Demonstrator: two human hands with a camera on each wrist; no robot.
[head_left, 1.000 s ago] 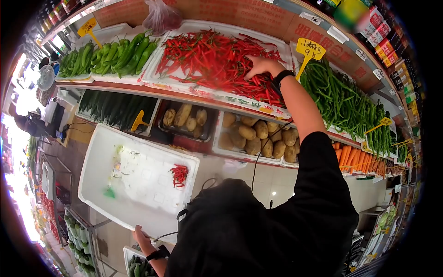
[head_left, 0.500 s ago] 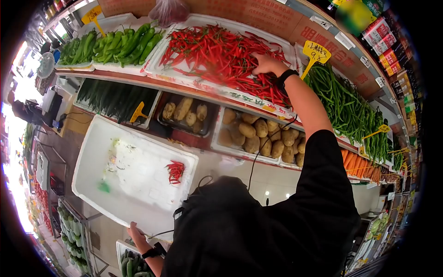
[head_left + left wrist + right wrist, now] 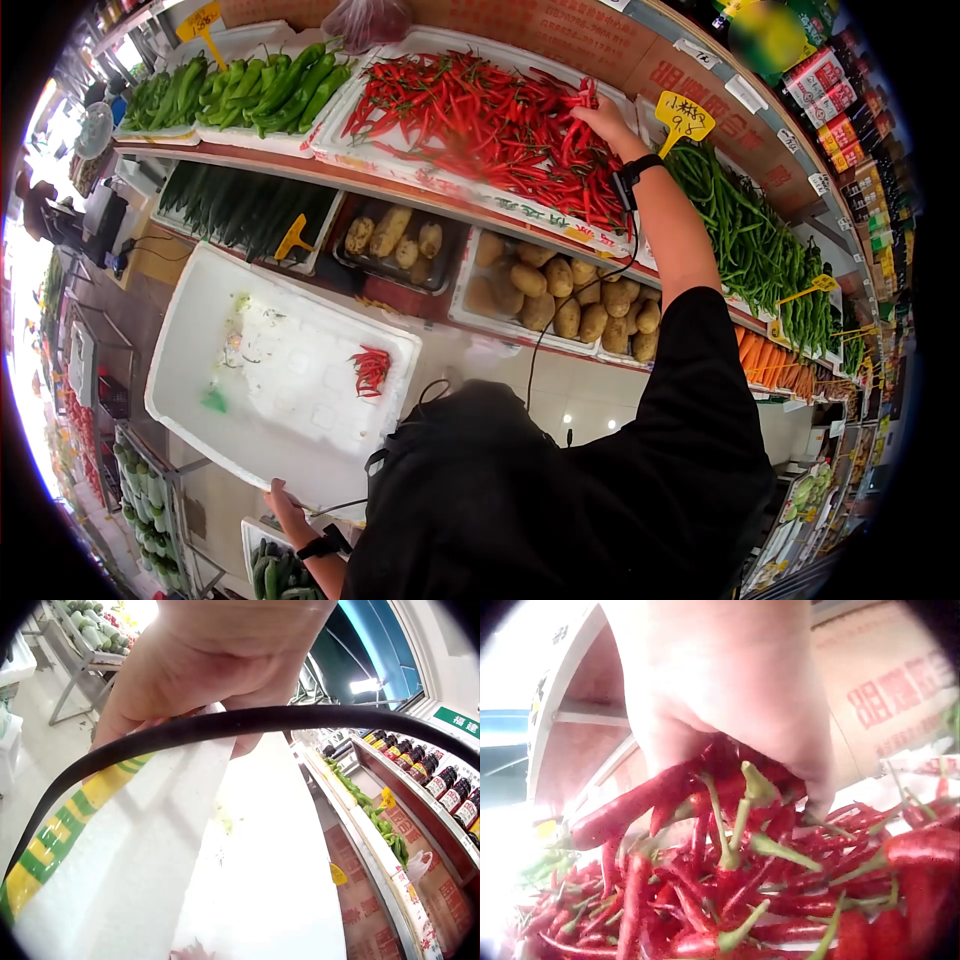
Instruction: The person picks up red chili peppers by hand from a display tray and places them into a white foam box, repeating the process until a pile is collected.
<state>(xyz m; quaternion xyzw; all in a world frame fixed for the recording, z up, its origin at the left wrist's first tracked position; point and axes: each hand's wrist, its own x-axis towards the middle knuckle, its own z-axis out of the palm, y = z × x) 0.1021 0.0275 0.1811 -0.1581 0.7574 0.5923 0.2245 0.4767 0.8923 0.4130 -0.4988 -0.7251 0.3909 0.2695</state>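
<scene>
My right hand [image 3: 612, 125] grips a bunch of red chili peppers [image 3: 742, 784] at the right back of a white foam tray [image 3: 335, 125] heaped with more of them. In the right wrist view, stems and pods stick out below the curled fingers, close over the pile [image 3: 697, 907]. Down at the lower left, my left hand [image 3: 288, 510] holds the near rim of a large white foam box [image 3: 300, 440], its fingers [image 3: 120, 724] hooked over the edge. Inside that box lies a small heap of red chilies [image 3: 371, 371], with some green scraps further left.
Green peppers [image 3: 290, 92] lie left of the chili tray, long green chilies [image 3: 730, 215] right of it. A yellow price sign [image 3: 684, 116] stands beside my right forearm. Potatoes [image 3: 566, 318] and cucumbers [image 3: 230, 210] fill the lower shelf. A black cable [image 3: 540, 360] hangs in front.
My right hand has moved up and back to the right in the tray, and now shows red chilies in its fingers. My left hand keeps its hold on the box rim.
</scene>
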